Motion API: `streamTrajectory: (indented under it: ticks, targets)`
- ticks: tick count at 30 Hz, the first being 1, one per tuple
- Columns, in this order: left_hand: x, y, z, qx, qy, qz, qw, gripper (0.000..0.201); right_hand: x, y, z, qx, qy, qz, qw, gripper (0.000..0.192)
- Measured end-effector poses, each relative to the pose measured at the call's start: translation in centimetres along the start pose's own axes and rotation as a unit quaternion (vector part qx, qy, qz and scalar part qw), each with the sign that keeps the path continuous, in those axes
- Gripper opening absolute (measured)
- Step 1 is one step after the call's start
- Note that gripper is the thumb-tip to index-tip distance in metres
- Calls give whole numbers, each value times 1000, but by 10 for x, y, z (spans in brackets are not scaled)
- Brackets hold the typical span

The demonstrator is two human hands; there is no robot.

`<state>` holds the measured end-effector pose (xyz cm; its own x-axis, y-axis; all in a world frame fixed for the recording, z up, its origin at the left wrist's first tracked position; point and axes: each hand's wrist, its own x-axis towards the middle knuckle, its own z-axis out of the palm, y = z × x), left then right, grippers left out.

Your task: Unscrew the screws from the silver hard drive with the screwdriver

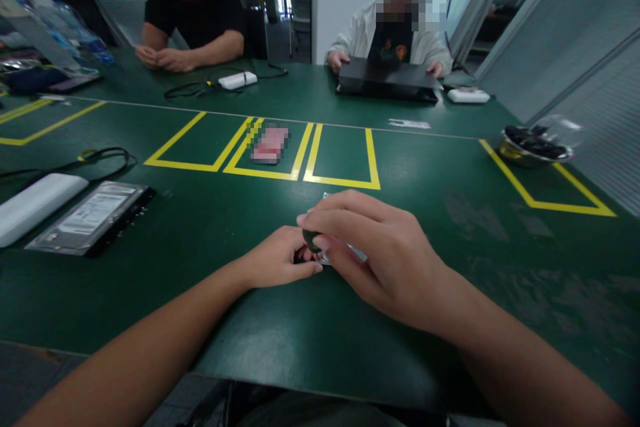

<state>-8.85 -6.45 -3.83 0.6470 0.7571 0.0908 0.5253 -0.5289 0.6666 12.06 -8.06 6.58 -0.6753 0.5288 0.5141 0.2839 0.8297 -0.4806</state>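
My right hand pinches a short dark rounded handle, like that of a screwdriver, between thumb and fingers. Its lower end is hidden. Beneath that hand lies a flat silvery piece, mostly covered, so its kind does not show. My left hand rests on the table at the piece's left side, fingers curled in against it and thumb stretched towards me. Farther left, a hard drive lies label up on the green table.
A white power bank with a black cable sits left of the hard drive. Yellow tape frames mark the table; a pinkish card-like thing lies in one. At right stands a metal bowl of dark items. Across, a person holds a black case.
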Motion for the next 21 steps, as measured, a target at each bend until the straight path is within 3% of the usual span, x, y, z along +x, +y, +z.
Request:
streamTrajectory:
  ticks: [21]
  targets:
    - [2, 2, -2, -3, -5, 0, 1000, 21, -1, 1, 0, 15, -11, 6, 1000, 27]
